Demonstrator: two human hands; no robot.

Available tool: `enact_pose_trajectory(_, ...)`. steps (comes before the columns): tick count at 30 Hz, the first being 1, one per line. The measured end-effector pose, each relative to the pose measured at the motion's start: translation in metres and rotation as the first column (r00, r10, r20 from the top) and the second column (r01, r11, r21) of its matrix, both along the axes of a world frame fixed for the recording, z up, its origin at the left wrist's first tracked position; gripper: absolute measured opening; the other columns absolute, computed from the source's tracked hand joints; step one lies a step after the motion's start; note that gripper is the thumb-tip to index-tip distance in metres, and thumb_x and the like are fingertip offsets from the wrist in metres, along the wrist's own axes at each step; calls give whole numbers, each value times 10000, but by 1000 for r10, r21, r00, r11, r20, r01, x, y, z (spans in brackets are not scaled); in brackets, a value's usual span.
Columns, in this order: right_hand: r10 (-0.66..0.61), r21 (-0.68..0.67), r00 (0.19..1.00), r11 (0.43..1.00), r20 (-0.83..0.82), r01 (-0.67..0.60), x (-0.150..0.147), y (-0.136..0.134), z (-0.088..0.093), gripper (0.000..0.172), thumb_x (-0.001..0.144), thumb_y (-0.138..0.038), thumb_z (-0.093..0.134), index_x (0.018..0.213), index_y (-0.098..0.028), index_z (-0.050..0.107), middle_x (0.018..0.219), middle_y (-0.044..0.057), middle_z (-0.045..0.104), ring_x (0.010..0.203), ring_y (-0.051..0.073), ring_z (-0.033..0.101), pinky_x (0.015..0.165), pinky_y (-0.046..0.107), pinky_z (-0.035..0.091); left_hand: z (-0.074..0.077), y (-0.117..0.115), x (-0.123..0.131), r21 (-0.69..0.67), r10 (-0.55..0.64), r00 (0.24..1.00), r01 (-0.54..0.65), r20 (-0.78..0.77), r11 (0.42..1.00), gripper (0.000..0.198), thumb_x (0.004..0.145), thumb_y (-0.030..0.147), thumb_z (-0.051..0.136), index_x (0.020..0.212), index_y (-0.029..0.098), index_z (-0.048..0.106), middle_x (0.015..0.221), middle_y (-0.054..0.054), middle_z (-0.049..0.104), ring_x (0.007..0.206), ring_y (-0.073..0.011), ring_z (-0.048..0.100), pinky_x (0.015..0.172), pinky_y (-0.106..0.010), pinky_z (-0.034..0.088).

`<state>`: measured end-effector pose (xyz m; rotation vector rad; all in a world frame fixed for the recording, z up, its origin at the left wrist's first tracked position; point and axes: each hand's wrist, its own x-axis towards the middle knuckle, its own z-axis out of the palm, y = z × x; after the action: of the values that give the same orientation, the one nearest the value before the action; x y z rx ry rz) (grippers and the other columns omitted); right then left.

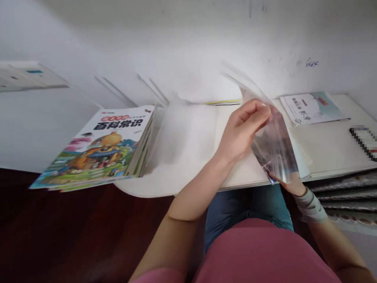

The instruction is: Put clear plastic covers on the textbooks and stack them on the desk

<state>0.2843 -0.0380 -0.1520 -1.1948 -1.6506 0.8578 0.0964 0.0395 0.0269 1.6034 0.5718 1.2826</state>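
Plainly, one relation governs: the clear, glossy plastic film [284,165] and the dark, picture-printed rectangular cover [262,146] seen through and beside it stand well to the right of the stack of glossy, colour-printed books [103,151], by the near edge of the white, round-cornered desk [141,184]; film's long axis slants, running from the near edge up and away toward the wall, its top leaning back toward the stack; both hands at it, left hand [244,129] higher and nearer the stack, right hand [287,182] lower and farther from it.

Left hand: forearm reaching across the desk edge, wrist raised, thumb and forefinger pinched together on the film; right hand: low at the film's bottom end, partly behind it, wrist wrapped in a pale grey band [310,204]; cannot tell whether its fingers close on anything; translucent plastic sheet [188,131] just right of the stack; white-and-green paper booklet [315,108] farther right, beyond the film.
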Motion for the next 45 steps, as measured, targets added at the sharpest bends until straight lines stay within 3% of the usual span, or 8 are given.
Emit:
enact_pose_trajectory(6, -81, -266, 985, 963, -155, 37, 49, 0, 5, 498, 748, -370, 705, 1210, -221, 596, 1120, 47, 698, 1061, 271, 640, 956, 486, 499, -39, 37, 28, 275, 95, 939, -1, -330, 961, 286, 958, 414, 407, 910, 194, 583, 888, -26, 647, 875, -160, 624, 836, -325, 504)
enact_pose_trajectory(9, -284, -296, 959, 916, 4, 272, 79, -3, 4, 429, 706, -404, 717, 1060, -168, 662, 1010, 65, 723, 986, 276, 657, 942, 454, 497, -79, 52, 22, 378, 207, 815, 17, -542, 925, 354, 960, 422, 377, 1109, 170, 576, 1159, -113, 627, 1115, -207, 571, 994, -380, 433)
enact_pose_trajectory(14, -663, 70, 680, 731, 313, 679, 117, -1, 0, 868, 729, -453, 659, 1440, -116, 293, 1226, 181, 607, 1059, 307, 621, 879, 476, 523, -137, 68, 7, 430, 408, 347, -14, -844, 903, 662, 903, 536, 427, 1451, 180, 325, 1572, -153, 203, 1451, -352, 104, 1134, -592, 133)
enact_pose_trajectory(18, -622, 310, 411, 732, 666, 606, 124, 10, -3, 744, 852, -430, 495, 1439, -30, 276, 1366, 268, 466, 1250, 358, 483, 999, 510, 430, -154, 85, 5, 292, 299, 54, -106, -953, 950, 672, 928, 520, 331, 1474, 133, 283, 1583, -173, 142, 1443, -382, 117, 1118, -604, 164)
enact_pose_trajectory(21, -544, 279, 329, 755, 772, 594, 136, 26, -1, 645, 889, -429, 423, 1387, -22, 374, 1308, 267, 520, 1182, 351, 535, 949, 474, 458, -153, 106, 8, 334, 365, 99, -238, -926, 912, 595, 937, 435, 319, 1432, 105, 347, 1528, -196, 291, 1385, -344, 295, 1097, -523, 267)
enact_pose_trajectory(27, -507, 59, 505, 744, 698, 666, 168, 92, 20, 413, 884, -448, 422, 948, -121, 666, 855, 142, 690, 791, 234, 614, 709, 324, 447, -148, 170, 36, 184, 265, 195, -355, -944, 916, 446, 927, 414, 308, 1094, 149, 624, 1176, -177, 624, 1078, -295, 591, 866, -395, 465)
enact_pose_trajectory(31, -466, 12, 527, 757, 711, 653, 161, 124, 26, 361, 859, -418, 467, 663, -158, 622, 658, 78, 628, 638, 183, 533, 606, 294, 363, -148, 196, 48, 144, 237, 230, -360, -944, 922, 389, 912, 391, 337, 989, 159, 641, 1011, -121, 689, 910, -230, 649, 758, -310, 480)
enact_pose_trajectory(45, -333, 54, 539, 882, 774, 468, 65, 180, 27, 360, 923, -445, 412, 872, -172, 640, 910, 109, 683, 825, 221, 593, 696, 305, 398, -145, 148, -58, 302, 321, -26, -412, -947, 859, 274, 908, 258, 354, 1044, 184, 580, 1071, -162, 670, 1005, -304, 620, 802, -402, 475)
